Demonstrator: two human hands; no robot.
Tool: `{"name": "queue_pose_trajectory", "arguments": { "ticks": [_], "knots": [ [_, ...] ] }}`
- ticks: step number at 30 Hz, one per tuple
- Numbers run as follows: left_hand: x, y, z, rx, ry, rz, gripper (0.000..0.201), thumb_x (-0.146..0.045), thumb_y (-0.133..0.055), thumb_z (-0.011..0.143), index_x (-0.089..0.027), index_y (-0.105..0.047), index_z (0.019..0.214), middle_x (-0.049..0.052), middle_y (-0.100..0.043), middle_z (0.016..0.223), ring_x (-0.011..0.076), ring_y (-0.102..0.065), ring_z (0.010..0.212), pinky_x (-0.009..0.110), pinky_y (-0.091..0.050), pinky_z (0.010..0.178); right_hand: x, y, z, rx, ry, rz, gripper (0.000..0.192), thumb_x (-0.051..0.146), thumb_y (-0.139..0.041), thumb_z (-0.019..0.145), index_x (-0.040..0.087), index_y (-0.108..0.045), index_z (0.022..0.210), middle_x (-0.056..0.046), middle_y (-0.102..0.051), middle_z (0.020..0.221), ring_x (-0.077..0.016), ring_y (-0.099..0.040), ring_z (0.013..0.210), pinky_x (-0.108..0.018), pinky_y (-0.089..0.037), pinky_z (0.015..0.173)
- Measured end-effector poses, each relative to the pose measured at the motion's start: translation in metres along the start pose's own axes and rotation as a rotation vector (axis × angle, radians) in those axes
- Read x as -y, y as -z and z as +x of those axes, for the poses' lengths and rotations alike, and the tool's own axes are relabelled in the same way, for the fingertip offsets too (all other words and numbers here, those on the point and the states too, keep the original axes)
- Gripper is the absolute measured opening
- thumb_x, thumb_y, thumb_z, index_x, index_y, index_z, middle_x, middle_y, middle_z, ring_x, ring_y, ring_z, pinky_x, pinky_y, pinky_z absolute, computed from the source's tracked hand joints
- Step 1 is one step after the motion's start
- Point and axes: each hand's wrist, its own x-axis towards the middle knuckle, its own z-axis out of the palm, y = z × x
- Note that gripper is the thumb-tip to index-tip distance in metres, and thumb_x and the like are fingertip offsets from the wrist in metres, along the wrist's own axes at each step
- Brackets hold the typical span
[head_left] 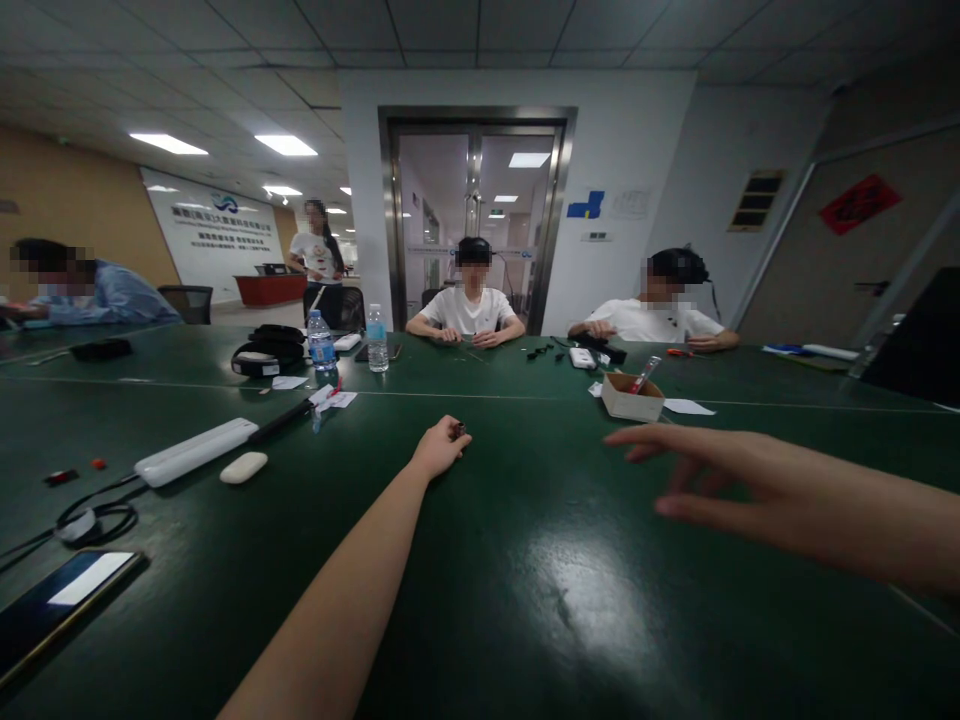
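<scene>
Our left grip (439, 450), resting on the green worktop (495, 540), clasped a small dark object (459, 430); our right grip (739, 475) hung released, fingers parted, near an open box (630, 404).

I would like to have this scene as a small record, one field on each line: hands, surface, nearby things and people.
Left hand: on table, closed on a small dark object, mostly hidden
Right hand: raised, open, no object visible in it
Surface: green table
Beyond right hand: open box with a slim item leaning inside
Left side: phone, white oval case
Across: two seated people in white shirts
</scene>
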Motion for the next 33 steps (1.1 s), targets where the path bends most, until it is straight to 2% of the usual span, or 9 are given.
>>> {"name": "queue_pose_trajectory", "arguments": {
  "ticks": [1, 2, 4, 5, 9, 12, 19, 26, 33],
  "knots": [
    [0.001, -0.001, 0.001, 0.004, 0.004, -0.021, 0.027, -0.036, -0.060, 0.074, -0.019, -0.049, 0.092, 0.003, -0.061, 0.082, 0.0094, -0.056, 0.053, 0.021, -0.043, 0.051, 0.005, -0.010, 0.027, 0.242, -0.038, 0.057, 0.042, 0.033, -0.067, 0.072, 0.031, -0.057, 0.113, -0.009, -0.062, 0.096, -0.0133, -0.062, 0.068, -0.019, -0.051, 0.053],
    [0.002, -0.001, 0.001, 0.006, 0.006, -0.042, 0.027, -0.035, -0.061, 0.073, -0.018, -0.049, 0.091, 0.003, -0.061, 0.080, 0.0090, -0.056, 0.053, 0.021, -0.043, 0.051, 0.006, -0.024, 0.053, 0.404, -0.075, 0.134, 0.039, 0.033, -0.063, 0.075, 0.028, -0.056, 0.114, -0.008, -0.062, 0.097, -0.0129, -0.062, 0.068, -0.020, -0.051, 0.055],
    [0.002, -0.002, 0.002, 0.012, 0.000, -0.085, 0.026, -0.034, -0.062, 0.072, -0.018, -0.049, 0.088, 0.002, -0.061, 0.077, 0.0081, -0.055, 0.051, 0.020, -0.042, 0.050, -0.003, -0.064, 0.100, 0.557, -0.157, 0.330, 0.038, 0.031, -0.062, 0.076, 0.020, -0.054, 0.112, -0.007, -0.062, 0.090, -0.0110, -0.062, 0.060, -0.020, -0.051, 0.052],
    [0.001, -0.002, 0.002, 0.016, -0.005, -0.105, 0.027, -0.033, -0.063, 0.072, -0.017, -0.048, 0.087, 0.001, -0.060, 0.075, 0.0079, -0.054, 0.050, 0.020, -0.042, 0.050, -0.013, -0.087, 0.120, 0.582, -0.209, 0.403, 0.039, 0.030, -0.064, 0.075, 0.017, -0.053, 0.111, -0.005, -0.062, 0.084, -0.0107, -0.061, 0.056, -0.020, -0.051, 0.051],
    [-0.003, -0.001, 0.001, 0.022, -0.030, -0.179, 0.028, -0.035, -0.064, 0.070, -0.017, -0.048, 0.084, -0.001, -0.059, 0.071, 0.0075, -0.054, 0.048, 0.019, -0.041, 0.049, -0.053, -0.172, 0.173, 0.445, -0.455, 0.760, 0.037, 0.023, -0.055, 0.084, 0.013, -0.040, 0.117, -0.002, -0.059, 0.067, -0.0135, -0.062, 0.051, -0.026, -0.053, 0.050],
    [-0.007, 0.000, 0.003, -0.012, -0.034, -0.282, 0.029, -0.035, -0.064, 0.070, -0.016, -0.047, 0.083, 0.000, -0.059, 0.072, 0.0069, -0.053, 0.048, 0.019, -0.040, 0.047, -0.061, -0.205, 0.186, 0.357, -0.446, 1.093, 0.030, 0.018, -0.051, 0.087, 0.013, -0.040, 0.113, -0.002, -0.060, 0.066, -0.0123, -0.064, 0.055, -0.024, -0.054, 0.057],
    [-0.025, 0.002, 0.002, -0.033, 0.058, -0.489, 0.028, -0.032, -0.063, 0.072, -0.014, -0.046, 0.087, 0.008, -0.063, 0.091, 0.0053, -0.054, 0.053, 0.017, -0.041, 0.049, -0.058, -0.220, 0.184, 0.211, -0.373, 1.293, 0.032, 0.011, -0.055, 0.084, 0.010, -0.042, 0.112, -0.008, -0.064, 0.081, -0.0123, -0.065, 0.057, -0.023, -0.056, 0.054],
    [-0.028, -0.004, 0.000, 0.016, 0.050, -0.474, 0.024, -0.029, -0.061, 0.075, -0.012, -0.051, 0.089, 0.007, -0.061, 0.086, 0.0086, -0.059, 0.064, 0.016, -0.041, 0.051, -0.063, -0.226, 0.186, 0.015, -0.387, 1.372, 0.023, 0.009, -0.059, 0.081, 0.009, -0.050, 0.102, -0.006, -0.064, 0.070, -0.0138, -0.064, 0.054, -0.026, -0.057, 0.054],
    [-0.024, -0.001, 0.000, -0.010, 0.110, -0.483, 0.015, -0.020, -0.060, 0.076, -0.013, -0.057, 0.089, 0.004, -0.056, 0.084, 0.0099, -0.060, 0.071, 0.022, -0.048, 0.065, -0.067, -0.225, 0.186, -0.105, -0.416, 1.382, 0.021, 0.000, -0.061, 0.074, 0.010, -0.053, 0.090, -0.003, -0.062, 0.064, -0.0135, -0.064, 0.051, -0.026, -0.057, 0.055]
  ]
}}
